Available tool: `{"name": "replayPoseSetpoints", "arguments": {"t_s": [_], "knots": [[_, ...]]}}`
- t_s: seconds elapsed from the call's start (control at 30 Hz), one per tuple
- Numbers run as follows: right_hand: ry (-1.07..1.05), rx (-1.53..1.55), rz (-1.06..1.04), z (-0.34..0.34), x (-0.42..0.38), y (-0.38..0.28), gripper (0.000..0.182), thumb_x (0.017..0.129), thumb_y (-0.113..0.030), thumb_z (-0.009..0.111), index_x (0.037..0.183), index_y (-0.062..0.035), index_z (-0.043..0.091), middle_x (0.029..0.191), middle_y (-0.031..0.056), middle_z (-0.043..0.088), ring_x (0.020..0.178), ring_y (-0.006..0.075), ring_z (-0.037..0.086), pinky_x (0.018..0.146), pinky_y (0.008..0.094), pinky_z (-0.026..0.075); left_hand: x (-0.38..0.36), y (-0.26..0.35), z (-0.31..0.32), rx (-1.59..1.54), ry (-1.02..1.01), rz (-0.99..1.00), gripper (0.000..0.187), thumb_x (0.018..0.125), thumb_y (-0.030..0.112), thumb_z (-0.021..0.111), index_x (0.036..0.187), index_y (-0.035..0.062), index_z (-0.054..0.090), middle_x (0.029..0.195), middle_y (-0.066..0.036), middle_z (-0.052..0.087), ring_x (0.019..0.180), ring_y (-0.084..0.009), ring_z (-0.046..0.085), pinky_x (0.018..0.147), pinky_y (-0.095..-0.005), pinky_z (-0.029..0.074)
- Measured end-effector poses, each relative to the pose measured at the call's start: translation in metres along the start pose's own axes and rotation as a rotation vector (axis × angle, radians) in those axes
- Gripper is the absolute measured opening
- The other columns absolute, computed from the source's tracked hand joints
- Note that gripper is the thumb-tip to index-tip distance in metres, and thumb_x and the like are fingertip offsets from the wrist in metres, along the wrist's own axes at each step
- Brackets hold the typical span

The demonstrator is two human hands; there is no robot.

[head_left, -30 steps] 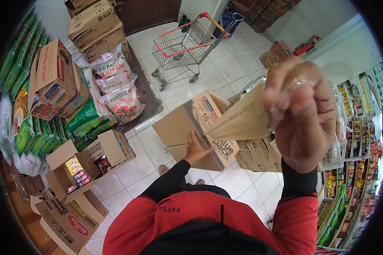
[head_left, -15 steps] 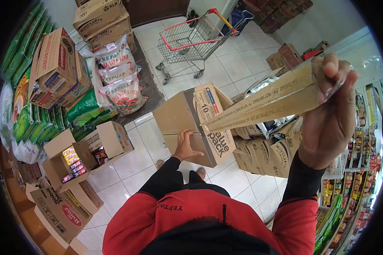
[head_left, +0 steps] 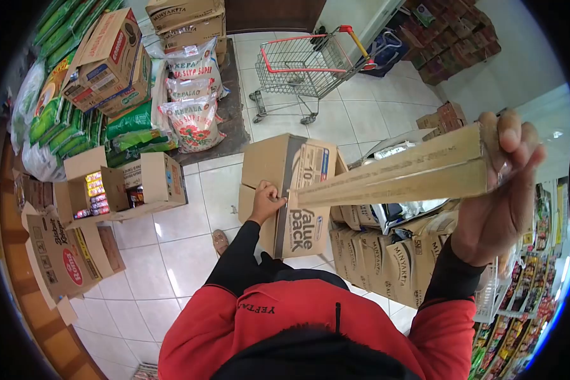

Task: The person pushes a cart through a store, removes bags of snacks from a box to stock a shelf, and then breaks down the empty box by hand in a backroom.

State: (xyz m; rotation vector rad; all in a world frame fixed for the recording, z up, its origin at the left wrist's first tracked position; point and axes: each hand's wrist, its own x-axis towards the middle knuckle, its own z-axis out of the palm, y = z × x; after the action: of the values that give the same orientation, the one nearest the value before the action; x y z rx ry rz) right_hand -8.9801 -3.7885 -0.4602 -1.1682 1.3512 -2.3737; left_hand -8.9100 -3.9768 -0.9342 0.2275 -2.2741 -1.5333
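Observation:
A cardboard box (head_left: 307, 229) printed "Value pack" stands in front of me, tilted in view. My left hand (head_left: 268, 201) rests on its top near the seam, fingers curled and pressed together at the end of the tape; whether it grips anything is too small to tell. A long strip of clear brown tape (head_left: 411, 166) stretches from the box's side up to the right. My right hand (head_left: 503, 183), raised high on the right, has its fingers closed on the strip's far end.
Open cartons (head_left: 76, 250) lie at the left, near stacked sacks (head_left: 193, 123) and green packs. A shopping cart (head_left: 304, 66) stands ahead. Minyakita cartons (head_left: 392, 259) are right of the box, and stocked shelves (head_left: 519, 285) line the far right.
My left hand has curled its fingers closer together near the tape's end. The view has shifted, and the box appears turned slightly. The tape remains stretched from my right hand.

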Motion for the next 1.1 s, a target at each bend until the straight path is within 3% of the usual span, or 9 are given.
{"name": "replayPoseSetpoints", "arguments": {"t_s": [0.03, 0.1, 0.23, 0.4, 0.47, 0.7, 0.77, 0.93, 1.1], "knots": [[-0.011, 0.003, 0.01, -0.02, -0.007, -0.001, 0.021, 0.094, -0.018, 0.042, 0.085, -0.0004, 0.047, 0.089, 0.0066, 0.044, 0.07, 0.0092, 0.035, 0.065, 0.0205, 0.038, -0.005, -0.004, 0.005, -0.003, 0.012, -0.009, 0.034, 0.058, 0.016, 0.075, 0.068, 0.0061, 0.044, 0.074, -0.008, 0.046, 0.071, -0.0235, 0.047, 0.063, -0.0333, 0.039], [0.31, -0.182, 0.032, -0.064, -0.024, 0.001, 0.025, 0.095, -0.024, 0.04, 0.09, -0.0016, 0.051, 0.095, 0.0108, 0.056, 0.07, 0.007, 0.046, 0.062, 0.0177, 0.039, -0.016, -0.004, 0.009, 0.202, -0.271, -0.097, 0.037, 0.056, 0.023, 0.077, 0.068, 0.006, 0.046, 0.067, -0.007, 0.047, 0.065, -0.0247, 0.048, 0.062, -0.0344, 0.041], [0.64, -0.38, 0.102, -0.159, -0.07, 0.015, 0.017, 0.093, -0.018, 0.047, 0.094, -0.0018, 0.054, 0.089, 0.0065, 0.057, 0.066, 0.0051, 0.045, 0.061, 0.0182, 0.038, -0.045, 0.001, 0.008, 0.124, -0.377, -0.175, 0.037, 0.058, 0.028, 0.076, 0.066, 0.0051, 0.049, 0.066, -0.008, 0.051, 0.063, -0.0269, 0.051, 0.06, -0.0353, 0.042], [0.641, -0.811, 0.209, -0.241, -0.136, 0.024, 0.016, 0.091, -0.013, 0.05, 0.101, -0.0018, 0.054, 0.083, 0.0032, 0.055, 0.062, 0.0045, 0.046, 0.055, 0.0186, 0.038, -0.098, -0.061, -0.005, 0.555, -0.965, 0.181, 0.021, 0.06, 0.02, 0.071, 0.069, 0.0081, 0.055, 0.073, -0.009, 0.057, 0.076, -0.0289, 0.059, 0.06, -0.038, 0.045], [0.526, -1.218, 0.23, -0.254, -0.148, 0.026, 0.016, 0.089, -0.008, 0.051, 0.103, -0.0017, 0.052, 0.077, 0.0018, 0.052, 0.06, 0.0046, 0.047, 0.05, 0.0185, 0.038, -0.117, -0.064, 0.003, 0.574, -0.91, 0.115, 0.016, 0.062, 0.016, 0.068, 0.07, 0.0085, 0.056, 0.074, -0.009, 0.056, 0.077, -0.029, 0.058, 0.064, -0.0391, 0.045], [0.671, -1.218, 0.063, -0.285, -0.165, 0.037, 0.008, 0.088, -0.003, 0.05, 0.095, -0.0023, 0.052, 0.078, 0.0033, 0.053, 0.062, 0.0068, 0.049, 0.055, 0.0189, 0.042, -0.104, 0.006, 0.012, 0.356, -0.616, 0.058, 0.006, 0.067, 0.006, 0.056, 0.068, 0.0043, 0.051, 0.071, -0.011, 0.051, 0.071, -0.0312, 0.056, 0.061, -0.0407, 0.044], [0.612, -1.206, 0.096, -0.273, -0.161, 0.044, 0.006, 0.086, -0.001, 0.05, 0.092, -0.002, 0.052, 0.082, 0.0038, 0.054, 0.067, 0.0084, 0.052, 0.06, 0.02, 0.044, -0.082, 0.046, -0.003, 0.357, -0.572, 0.063, 0.004, 0.067, 0.004, 0.054, 0.069, 0.0041, 0.051, 0.071, -0.01, 0.05, 0.071, -0.0312, 0.055, 0.061, -0.0401, 0.044], [-0.075, -1.001, 0.482, -0.196, -0.15, 0.13, 0.01, 0.082, -0.009, 0.053, 0.09, -0.0028, 0.057, 0.093, 0.0126, 0.057, 0.087, 0.0256, 0.055, 0.072, 0.034, 0.046, -0.052, 0.141, -0.036, 0.373, -0.495, 0.283, 0.005, 0.07, 0.001, 0.053, 0.071, 0.0054, 0.052, 0.069, -0.009, 0.048, 0.066, -0.0285, 0.054, 0.057, -0.0369, 0.043], [-0.793, -1.212, 0.419, -0.146, -0.187, 0.248, 0.013, 0.074, -0.016, 0.061, 0.077, -0.0039, 0.061, 0.083, 0.0129, 0.058, 0.083, 0.0312, 0.055, 0.07, 0.0376, 0.046, -0.059, 0.229, -0.07, 0.406, -0.446, 0.316, 0.012, 0.066, -0.002, 0.054, 0.074, 0.0068, 0.052, 0.07, -0.006, 0.047, 0.065, -0.0249, 0.054, 0.056, -0.0354, 0.044]]}}
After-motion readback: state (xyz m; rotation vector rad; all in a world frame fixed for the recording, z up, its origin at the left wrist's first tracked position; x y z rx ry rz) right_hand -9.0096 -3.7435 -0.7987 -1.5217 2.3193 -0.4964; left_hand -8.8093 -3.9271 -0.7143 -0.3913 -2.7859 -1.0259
